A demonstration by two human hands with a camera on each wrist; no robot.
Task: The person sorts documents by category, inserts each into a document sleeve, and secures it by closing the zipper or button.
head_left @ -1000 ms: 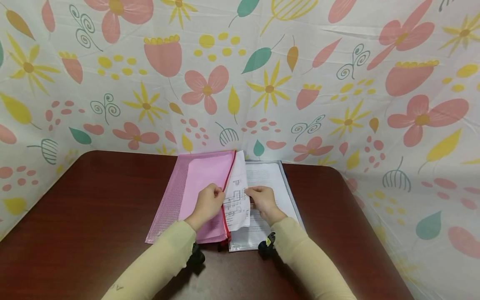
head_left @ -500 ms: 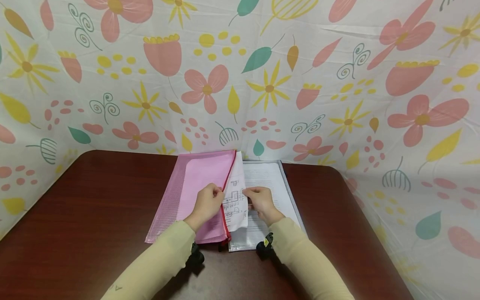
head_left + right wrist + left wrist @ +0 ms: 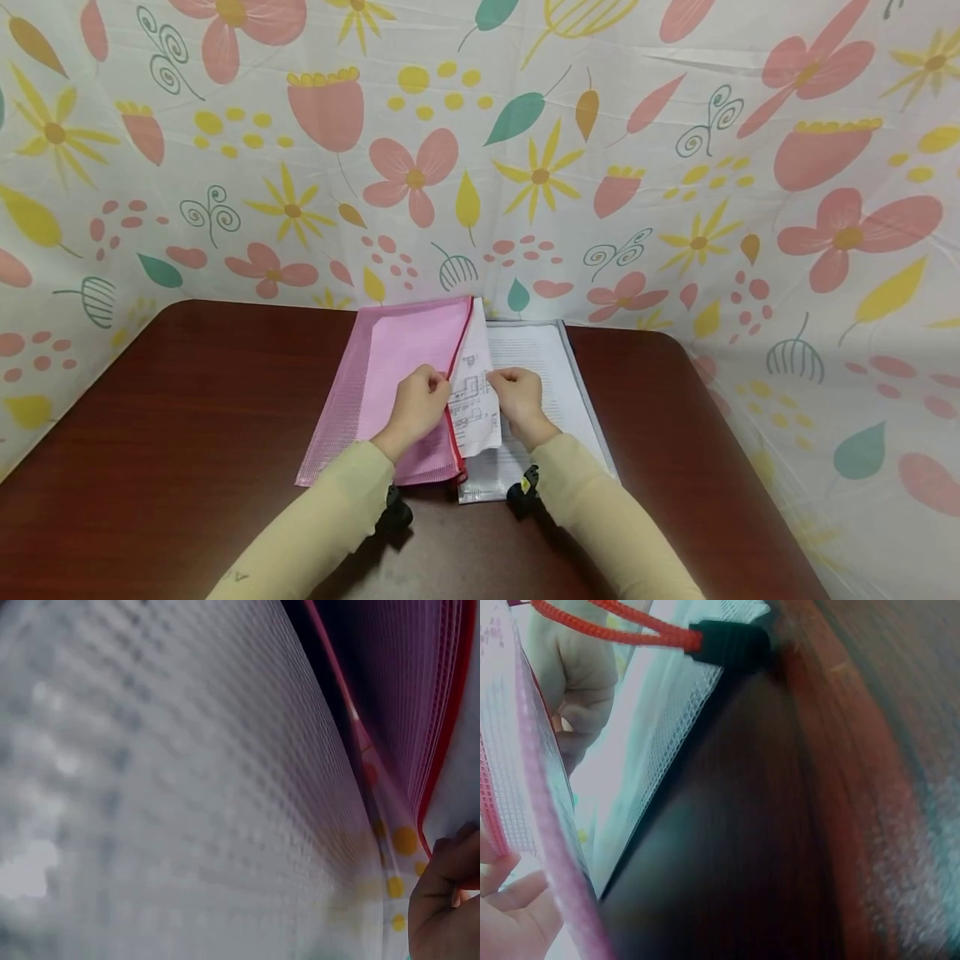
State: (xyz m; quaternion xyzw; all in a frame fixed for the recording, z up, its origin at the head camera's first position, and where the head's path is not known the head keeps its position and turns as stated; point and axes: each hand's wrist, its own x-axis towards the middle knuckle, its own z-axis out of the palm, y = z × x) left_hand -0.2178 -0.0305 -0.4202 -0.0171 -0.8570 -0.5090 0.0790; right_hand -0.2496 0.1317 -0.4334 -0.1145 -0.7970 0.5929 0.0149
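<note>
A pink mesh zip folder [image 3: 405, 342] with a red zip edge lies in front of me, a pale sheet showing through it. My left hand [image 3: 416, 408] pinches that red edge midway along. Printed paper [image 3: 474, 417] with line diagrams sticks out of the folder's right side, and the fingers of my right hand [image 3: 519, 400] pinch its outer edge. Beneath is a grey-edged mesh folder [image 3: 573, 392] with text pages inside. In the left wrist view, an orange cord [image 3: 615, 628] with a black end [image 3: 731, 646] hangs by the folders.
A dark reddish-brown table [image 3: 187, 417] extends on both sides of the folders. Behind it and along the sides hangs a white curtain [image 3: 480, 217] printed with flowers and leaves. Dark wrist cameras [image 3: 522, 496] sit under both sleeves near the tabletop.
The paper's outer edge shifts slightly left, then back right, with my right hand on it. The pink folder's lower left corner moves a little right. My left hand keeps its pinch.
</note>
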